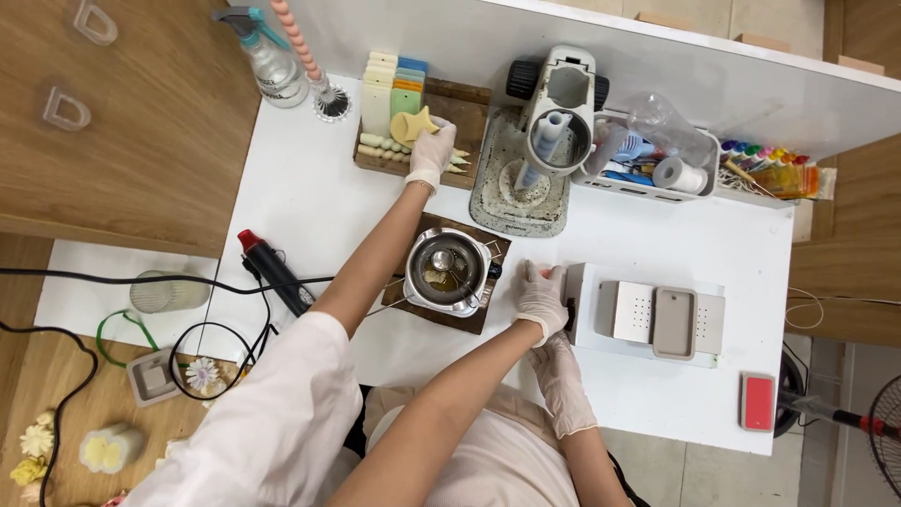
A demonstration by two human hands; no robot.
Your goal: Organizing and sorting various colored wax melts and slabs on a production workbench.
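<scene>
Two gloved hands are seen over a white table (310, 197): the left hand (430, 150) rests spread on a wooden tray (466, 103), while the right hand (542, 299) lies flat and empty beside a steel pot (449, 272).

Glossy metal pot (449, 272) on a wooden board (488, 246); matt white table (310, 188).

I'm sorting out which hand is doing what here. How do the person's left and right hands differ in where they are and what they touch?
The left hand is stretched far forward to the wooden tray of coloured wax pieces, resting on them; the right hand stays near the body, flat on the white table against the white scale. The left arm passes beside the metal pot; the right lies right of it. Both wear thin pale gloves.
</scene>
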